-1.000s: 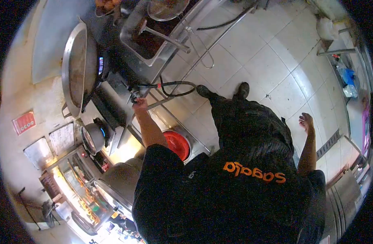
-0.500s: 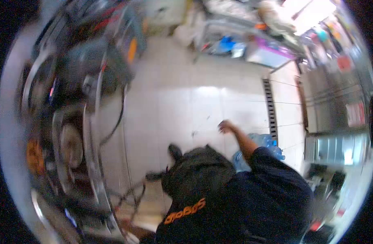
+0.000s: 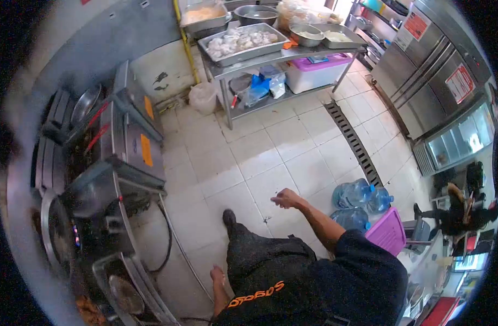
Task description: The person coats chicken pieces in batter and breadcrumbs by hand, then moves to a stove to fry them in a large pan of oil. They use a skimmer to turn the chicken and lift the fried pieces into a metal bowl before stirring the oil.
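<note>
Head view, looking down at a kitchen with a pale tiled floor (image 3: 292, 157).

Right hand (image 3: 284, 199) out in front over the floor, arm stretched from a dark sleeve. Fingers loosely curled, holding nothing, touching nothing. Nearest to it: three big blue water bottles (image 3: 360, 202) standing on the floor, off to the right side of the hand, near but apart. Just beside the bottles, a purple crate (image 3: 389, 232).

Left hand (image 3: 217, 276) low by the body, near the bottom edge, hanging down. Fingers loose and straight, empty. Close on its left side, the metal cooker stand (image 3: 105, 190) with a black hose (image 3: 165, 239) looping down beside it. Hand not touching stand or hose.

One dark shoe (image 3: 229, 219) on the tiles between the two hands. Black shirt with orange letters (image 3: 257, 296) at the bottom.

On the far side of the room, a metal worktop (image 3: 271, 57) carrying a tray of pale food (image 3: 242, 42) and some metal bowls (image 3: 306, 33). Under it, a purple-lidded box (image 3: 317, 73) and blue bags. A white bag (image 3: 203, 98) on the floor by the worktop leg.

A long drain grate (image 3: 353, 142) running across the tiles. Big metal fridges (image 3: 439, 70) on the right. Another person (image 3: 458, 214) in dark clothes far off at the right edge.
</note>
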Motion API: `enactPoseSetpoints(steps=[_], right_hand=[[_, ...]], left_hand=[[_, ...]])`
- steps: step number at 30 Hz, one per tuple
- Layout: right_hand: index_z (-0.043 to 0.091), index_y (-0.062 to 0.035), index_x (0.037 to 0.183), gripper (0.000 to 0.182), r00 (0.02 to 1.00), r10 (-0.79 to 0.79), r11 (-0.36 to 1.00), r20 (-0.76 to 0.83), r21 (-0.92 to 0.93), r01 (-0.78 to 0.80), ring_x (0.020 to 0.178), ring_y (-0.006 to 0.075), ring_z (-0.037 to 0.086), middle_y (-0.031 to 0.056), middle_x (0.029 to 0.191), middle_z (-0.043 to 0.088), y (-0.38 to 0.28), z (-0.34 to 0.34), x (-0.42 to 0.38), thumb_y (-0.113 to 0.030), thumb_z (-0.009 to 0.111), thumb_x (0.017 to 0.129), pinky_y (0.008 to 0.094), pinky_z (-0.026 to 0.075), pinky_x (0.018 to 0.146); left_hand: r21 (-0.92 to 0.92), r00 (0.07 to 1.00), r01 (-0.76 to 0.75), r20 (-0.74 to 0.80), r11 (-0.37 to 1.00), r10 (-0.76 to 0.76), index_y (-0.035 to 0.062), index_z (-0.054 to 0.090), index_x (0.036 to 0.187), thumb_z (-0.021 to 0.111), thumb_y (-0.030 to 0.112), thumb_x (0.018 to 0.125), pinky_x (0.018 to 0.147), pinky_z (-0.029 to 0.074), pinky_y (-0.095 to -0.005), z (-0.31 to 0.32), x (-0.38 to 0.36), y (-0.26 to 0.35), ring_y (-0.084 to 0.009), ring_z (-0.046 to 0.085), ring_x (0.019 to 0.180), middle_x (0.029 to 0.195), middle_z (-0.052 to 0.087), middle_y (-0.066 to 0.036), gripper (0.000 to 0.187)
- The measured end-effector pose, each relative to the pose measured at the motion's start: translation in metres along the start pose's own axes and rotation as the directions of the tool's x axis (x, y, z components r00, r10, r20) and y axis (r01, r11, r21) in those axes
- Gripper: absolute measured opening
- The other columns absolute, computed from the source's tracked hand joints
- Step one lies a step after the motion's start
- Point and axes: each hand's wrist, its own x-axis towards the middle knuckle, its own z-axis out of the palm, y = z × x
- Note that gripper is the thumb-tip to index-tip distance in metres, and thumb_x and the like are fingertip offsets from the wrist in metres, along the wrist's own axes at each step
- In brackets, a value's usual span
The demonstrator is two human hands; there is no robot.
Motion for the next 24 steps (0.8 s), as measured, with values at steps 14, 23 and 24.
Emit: enactPoseSetpoints(steps=[14,23,24], right_hand=[[0.057,-0.0055,0.098,0.025,0.781,0.155,0.829,0.605,-0.51,0.231,0.057,0.0215,0.057,0.0111,0.073,0.061,-0.181,-0.194,-0.052,-0.016,0.049,0.077,0.0327,0.045,0.048],[0.058,-0.0131,0.086,0.027,0.954,-0.203,0.784,-0.222,-0.62,0.023,0.077,0.031,0.056,0.0158,0.089,0.05,-0.152,-0.236,-0.004,-0.028,0.036,0.081,0.0482,0.044,0.062],[0.058,-0.0138,0.087,0.026,0.941,-0.204,0.746,-0.269,-0.666,-0.029,0.081,0.0305,0.055,0.016,0.092,0.048,-0.148,-0.245,0.005,-0.027,0.036,0.081,0.0479,0.043,0.064]], left_hand=[[0.376,0.883,-0.38,0.42,0.845,0.21,0.0083,0.05,0.094,0.052,0.016,0.078,0.058,0.044,-0.0269,0.398,0.092,0.379,-0.0141,0.054,0.071,0.085,0.055,-0.003,0.018],[0.575,0.679,-0.651,0.733,0.496,0.041,0.0081,0.051,0.092,0.053,0.02,0.079,0.056,0.043,-0.0237,0.701,0.026,0.458,-0.0103,0.053,0.067,0.078,0.055,-0.002,0.018],[0.575,0.663,-0.666,0.748,0.476,0.023,0.0081,0.051,0.092,0.053,0.02,0.079,0.056,0.043,-0.0237,0.729,0.021,0.455,-0.0103,0.053,0.067,0.078,0.055,-0.002,0.018]])
